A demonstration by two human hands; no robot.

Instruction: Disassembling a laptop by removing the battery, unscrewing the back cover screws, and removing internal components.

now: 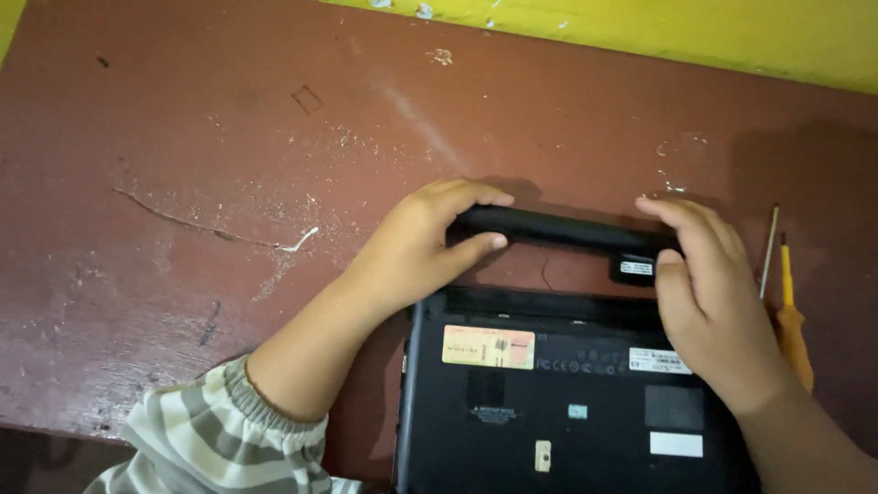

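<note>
I see the long black battery (558, 229) held just beyond the upturned laptop (567, 393), apart from its edge. My left hand (416, 247) pinches one end, my right hand (704, 284) the other, seemingly lifted off the table (183, 183).

Left hand (430, 240) and right hand (709, 274) each curl in a closed grip.
</note>
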